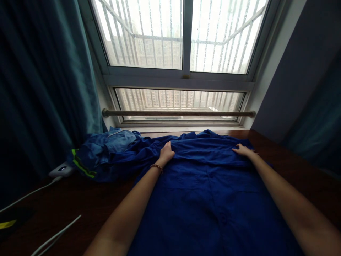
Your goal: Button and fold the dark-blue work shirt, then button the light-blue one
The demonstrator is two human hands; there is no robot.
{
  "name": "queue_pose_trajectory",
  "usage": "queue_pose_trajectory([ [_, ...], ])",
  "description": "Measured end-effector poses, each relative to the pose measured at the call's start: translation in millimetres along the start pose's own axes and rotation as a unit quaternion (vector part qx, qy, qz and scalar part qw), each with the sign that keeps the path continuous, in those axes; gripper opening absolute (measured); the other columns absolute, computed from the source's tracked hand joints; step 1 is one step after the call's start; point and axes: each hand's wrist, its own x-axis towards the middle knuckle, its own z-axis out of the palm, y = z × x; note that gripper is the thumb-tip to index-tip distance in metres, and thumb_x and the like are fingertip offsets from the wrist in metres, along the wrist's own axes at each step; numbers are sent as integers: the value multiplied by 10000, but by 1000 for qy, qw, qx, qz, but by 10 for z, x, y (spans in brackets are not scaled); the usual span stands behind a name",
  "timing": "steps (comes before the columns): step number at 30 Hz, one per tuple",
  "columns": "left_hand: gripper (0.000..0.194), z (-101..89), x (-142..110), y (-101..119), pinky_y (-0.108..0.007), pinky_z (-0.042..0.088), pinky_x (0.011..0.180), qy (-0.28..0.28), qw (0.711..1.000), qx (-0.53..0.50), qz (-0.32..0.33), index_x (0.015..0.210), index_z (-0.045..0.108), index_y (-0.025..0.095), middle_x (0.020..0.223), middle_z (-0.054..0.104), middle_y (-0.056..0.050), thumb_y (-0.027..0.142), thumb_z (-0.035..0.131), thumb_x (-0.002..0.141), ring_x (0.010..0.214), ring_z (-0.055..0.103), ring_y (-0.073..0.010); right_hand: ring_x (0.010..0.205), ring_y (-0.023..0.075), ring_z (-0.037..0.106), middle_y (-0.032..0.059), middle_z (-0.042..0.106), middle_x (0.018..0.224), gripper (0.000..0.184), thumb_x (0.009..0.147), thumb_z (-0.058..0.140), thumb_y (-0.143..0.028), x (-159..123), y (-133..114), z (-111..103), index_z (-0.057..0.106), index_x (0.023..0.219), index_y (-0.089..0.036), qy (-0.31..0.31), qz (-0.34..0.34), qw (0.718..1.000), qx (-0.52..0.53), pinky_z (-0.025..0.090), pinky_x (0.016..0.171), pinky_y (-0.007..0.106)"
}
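Blue garment (191, 206), seemingly being straightened
Left hand (166, 153) grips it at eleven o'clock; right hand (243, 150) at one, hold unclear; smoothing needs even tension.

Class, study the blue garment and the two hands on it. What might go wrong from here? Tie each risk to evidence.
1. The blue garment shows creases near the left hand and right hand; uneven pulling might deepen them.
2. The bunched cloth lies against it, so a tug might drag both.
3. The white device sits beside that bunch; shifting cloth could nudge it.
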Motion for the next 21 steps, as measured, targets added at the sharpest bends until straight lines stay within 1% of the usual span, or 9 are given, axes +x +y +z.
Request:
queue_pose_trajectory([
  [2, 712, 4, -77, 62, -467, 347, 947, 9, 997, 73, -3, 1336, 298, 161, 1415, 223, -148, 43, 498, 663, 1146, 428, -337, 1214, 491, 185, 235, 317, 1322, 762, 720, 365, -673, -162, -273, 68, 443, 1245, -126, 24, 31, 999, -17, 109, 896, 686],
  [4, 660, 25, -147, 124, -494, 381, 889, 3, 985, 172, 22, 1344, 281, 198, 1440, 136, -146, 59, 453, 722, 1124, 439, -350, 1228, 488, 135, 168, 227, 1387, 758, 745, 269, -692, -389, -522, 221, 356, 1309, -193, 49, -39, 998, -15, 92, 902, 682],
  [6, 547, 60, -198, 162, -504, 379, 880, -34, 967, 246, 60, 1321, 327, 224, 1425, 201, -130, 84, 364, 793, 1153, 407, -338, 1231, 485, 120, 93, 189, 1418, 734, 743, 214, -713, -608, -686, 402, 291, 1335, -287, 35, -121, 992, -13, 90, 893, 690],
  [7, 509, 75, -214, 170, -518, 361, 893, -57, 961, 259, 72, 1306, 354, 232, 1405, 262, -121, 94, 324, 817, 1179, 378, -330, 1232, 485, 112, 70, 187, 1423, 729, 738, 198, -722, -691, -728, 481, 276, 1338, -317, 24, -141, 990, -19, 84, 889, 694],
  [9, 483, 73, -225, 171, -544, 330, 911, -98, 956, 266, 77, 1294, 367, 257, 1366, 346, -98, 114, 295, 838, 1213, 338, -313, 1231, 489, 102, 50, 195, 1424, 728, 730, 176, -734, -776, -748, 588, 272, 1336, -342, 11, -153, 987, -38, 71, 883, 700],
  [11, 468, -4, -209, 175, -511, 349, 915, -125, 953, 267, 72, 1288, 370, 280, 1347, 380, -80, 156, 351, 837, 1208, 358, -289, 1228, 490, 105, 38, 187, 1429, 730, 727, 155, -739, -756, -719, 623, 260, 1338, -354, 14, -158, 986, -50, 72, 879, 703],
  [15, 489, -421, -110, 243, -313, 400, 899, -146, 948, 277, 53, 1212, 466, 246, 1257, 476, -94, 275, 574, 737, 1110, 481, -223, 1227, 485, 123, 31, 168, 1439, 738, 724, 151, -741, -584, -677, 582, 236, 1348, -355, 5, -170, 983, -67, 90, 874, 705],
  [18, 545, -812, -32, 268, -378, 439, 825, -122, 944, 305, -25, 1112, 546, 165, 1162, 537, -170, 311, 689, 608, 1030, 532, -305, 1227, 476, 143, 38, 174, 1439, 746, 723, 161, -742, -517, -697, 551, 244, 1349, -344, -2, -181, 981, -76, 105, 873, 704],
  [21, 469, -1104, -11, 193, -405, 477, 693, -125, 932, 323, -108, 902, 641, 109, 988, 620, -208, 210, 759, 460, 874, 593, -361, 1224, 464, 176, 50, 207, 1430, 736, 731, 187, -732, -538, -698, 550, 280, 1340, -330, 10, -186, 980, -74, 131, 872, 701],
])
